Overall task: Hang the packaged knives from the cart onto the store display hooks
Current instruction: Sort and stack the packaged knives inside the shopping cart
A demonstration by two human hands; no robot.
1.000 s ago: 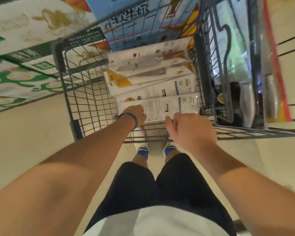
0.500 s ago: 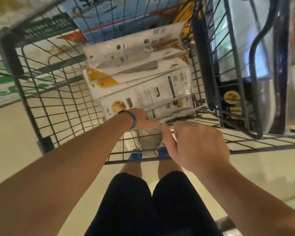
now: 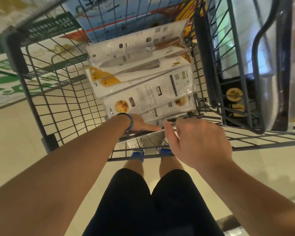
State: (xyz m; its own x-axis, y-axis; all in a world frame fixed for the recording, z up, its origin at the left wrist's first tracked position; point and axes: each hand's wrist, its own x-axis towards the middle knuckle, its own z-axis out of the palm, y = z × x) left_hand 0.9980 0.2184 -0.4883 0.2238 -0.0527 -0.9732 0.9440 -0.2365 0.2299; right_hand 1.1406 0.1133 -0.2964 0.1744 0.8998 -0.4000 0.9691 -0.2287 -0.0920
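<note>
Both hands are working the nearest pack (image 3: pixel 144 133) at the close end of the cart (image 3: pixel 41 92). The left hand (image 3: pixel 139 122), blue wristband (image 3: pixel 130 121) on, is clamping it with the thumb lying on top, fingers hidden underneath. The right hand (image 3: pixel 197 140) is pinching its edge with curled fingers. The rest of the packaged knives (image 3: pixel 143 82) are sitting stacked just beyond the hands.

Wire cart (image 3: pixel 46 92); stacked knife packages (image 3: pixel 143 79) inside
</note>
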